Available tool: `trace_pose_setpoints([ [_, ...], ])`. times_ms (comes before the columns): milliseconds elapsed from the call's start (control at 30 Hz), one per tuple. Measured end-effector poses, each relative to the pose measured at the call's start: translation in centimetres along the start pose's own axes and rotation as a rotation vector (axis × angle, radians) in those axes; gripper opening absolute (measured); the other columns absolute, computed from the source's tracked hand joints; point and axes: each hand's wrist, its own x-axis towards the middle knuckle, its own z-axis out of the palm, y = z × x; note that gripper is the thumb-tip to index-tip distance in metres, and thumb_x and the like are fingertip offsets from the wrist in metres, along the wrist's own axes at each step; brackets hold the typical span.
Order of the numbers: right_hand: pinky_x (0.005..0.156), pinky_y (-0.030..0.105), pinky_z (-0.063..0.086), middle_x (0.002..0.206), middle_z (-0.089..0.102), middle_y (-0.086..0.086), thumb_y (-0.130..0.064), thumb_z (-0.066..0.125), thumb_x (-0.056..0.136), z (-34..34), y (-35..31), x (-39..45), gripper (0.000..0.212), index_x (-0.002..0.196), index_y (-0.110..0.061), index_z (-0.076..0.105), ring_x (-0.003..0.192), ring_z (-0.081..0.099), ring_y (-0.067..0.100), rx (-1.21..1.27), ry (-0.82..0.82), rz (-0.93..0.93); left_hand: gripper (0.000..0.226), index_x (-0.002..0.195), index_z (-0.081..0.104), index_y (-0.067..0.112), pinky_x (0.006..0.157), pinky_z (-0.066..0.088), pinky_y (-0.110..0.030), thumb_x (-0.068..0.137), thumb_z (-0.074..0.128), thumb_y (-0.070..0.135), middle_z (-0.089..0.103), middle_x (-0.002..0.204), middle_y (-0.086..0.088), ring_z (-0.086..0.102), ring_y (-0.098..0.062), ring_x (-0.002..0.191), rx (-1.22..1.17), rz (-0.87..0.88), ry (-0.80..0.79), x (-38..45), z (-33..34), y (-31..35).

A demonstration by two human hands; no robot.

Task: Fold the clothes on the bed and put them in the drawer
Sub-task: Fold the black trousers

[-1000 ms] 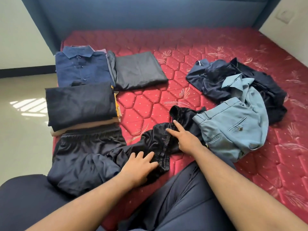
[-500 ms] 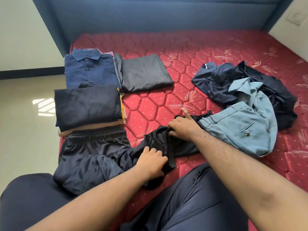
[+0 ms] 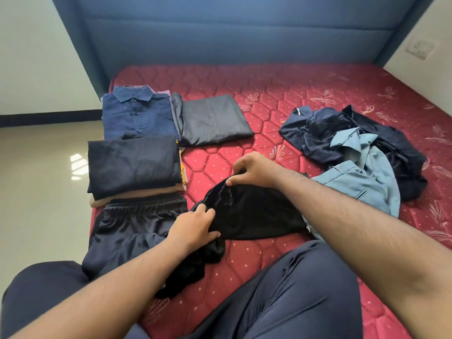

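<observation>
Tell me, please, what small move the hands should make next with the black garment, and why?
Probably spread it flat on the red quilted mattress. Both the left hand and right hand pinch the black elastic-waisted garment at its waistband, but its lower part lies bunched near the knee, so it cannot yet fold neatly.

Red hexagon-quilted mattress [image 3: 281,94], blue headboard [image 3: 232,33], black shorts [image 3: 254,216], navy shirt [image 3: 137,113], pale-blue trousers [image 3: 354,184].

No readable text, labels, brands or numbers anywhere in view. Small white mark on the dark garment [image 3: 300,111] at 2 o'clock is too small and blurred to make out.
</observation>
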Motion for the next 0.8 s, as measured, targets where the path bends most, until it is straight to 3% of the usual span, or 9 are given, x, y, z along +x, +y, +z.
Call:
trace_pose_setpoints([
  [67,0.067,0.028,0.043,0.074,0.058,-0.005,-0.034,0.085,0.07,0.3,-1.3,0.2,0.028,0.087,-0.019,0.069,0.07,0.051,0.006,0.115,-0.106,0.041,0.028,0.106,0.054,0.011,0.072,0.049,-0.044,0.092,0.056,0.036,0.057,0.11,-0.01,0.063,-0.04,0.095,-0.087,-0.068,0.088,-0.1,0.0,-1.0],
  [100,0.073,0.027,0.044,0.086,0.059,-0.005,-0.032,0.086,0.068,0.4,-1.6,0.2,0.039,0.102,-0.024,0.067,0.081,0.053,0.008,0.069,-0.2,0.061,0.021,0.099,0.055,0.011,0.072,0.049,-0.045,0.089,0.057,0.029,0.059,0.102,-0.011,0.063,-0.04,0.093,-0.186,-0.099,0.154,0.0,-0.2,-1.7],
  [200,0.077,0.023,0.036,0.105,0.058,-0.003,-0.022,0.082,0.072,0.0,-1.0,0.1,0.065,0.13,-0.027,0.054,0.098,0.054,0.015,-0.297,-0.423,0.085,0.015,0.075,0.047,0.014,0.066,0.044,-0.038,0.071,0.06,0.022,0.052,0.069,-0.002,0.053,-0.027,0.069,-0.636,-0.236,0.387,-0.7,-2.4,-4.5],
  [333,0.084,0.034,0.044,0.111,0.066,0.006,-0.044,0.076,0.075,-4.5,0.9,1.7,0.04,0.11,-0.026,0.065,0.11,0.057,0.028,-0.578,-0.03,0.194,0.009,0.072,0.054,0.015,0.064,0.038,-0.014,0.068,0.06,0.01,0.053,0.069,0.005,0.045,-0.005,0.062,-0.86,-0.262,0.741,0.5,-9.8,-9.0],
  [433,0.103,0.043,0.024,0.102,0.064,-0.004,-0.057,0.071,0.078,-8.5,1.4,2.0,0.03,0.094,-0.032,0.066,0.115,0.049,0.016,-0.481,0.058,0.176,0.022,0.071,0.055,0.024,0.063,0.04,-0.018,0.071,0.059,0.002,0.055,0.07,0.012,0.049,-0.003,0.064,-0.94,-0.348,0.882,2.1,-15.0,-11.3],
  [500,0.108,0.045,0.016,0.09,0.062,-0.004,-0.062,0.065,0.08,-9.4,1.3,1.0,0.034,0.085,-0.029,0.056,0.101,0.053,0.013,-0.469,0.076,0.158,0.02,0.071,0.058,0.022,0.061,0.04,-0.02,0.072,0.06,0.003,0.056,0.069,0.01,0.052,-0.009,0.068,-0.941,-0.436,0.858,2.5,-16.3,-12.0],
  [633,0.077,0.038,0.042,0.1,0.067,0.012,-0.062,0.06,0.084,-6.5,0.4,-1.8,0.05,0.108,-0.02,0.05,0.096,0.064,0.033,-0.658,0.16,0.32,0.006,0.072,0.064,0.011,0.061,0.042,-0.028,0.075,0.069,0.014,0.062,0.069,0.001,0.053,-0.014,0.068,-1.053,-0.594,0.719,1.9,-13.1,-9.4],
  [700,0.079,0.039,0.047,0.109,0.066,0.014,-0.05,0.066,0.085,-2.9,-1.3,-3.0,0.051,0.121,-0.021,0.044,0.102,0.064,0.034,-0.449,0.139,0.426,0.019,0.069,0.064,0.01,0.062,0.042,-0.03,0.076,0.077,0.021,0.059,0.062,0.002,0.05,-0.01,0.06,-1.136,-0.551,0.704,1.2,-10.2,-6.1],
  [800,0.079,0.038,0.052,0.1,0.068,0.012,-0.032,0.073,0.078,3.1,-4.7,-4.8,0.054,0.123,-0.033,0.044,0.087,0.065,0.028,0.363,0.137,0.484,0.022,0.07,0.06,0.014,0.064,0.043,-0.031,0.079,0.078,0.023,0.057,0.06,0.009,0.048,-0.005,0.057,-1.239,-0.422,0.656,-0.6,-6.8,-0.6],
])
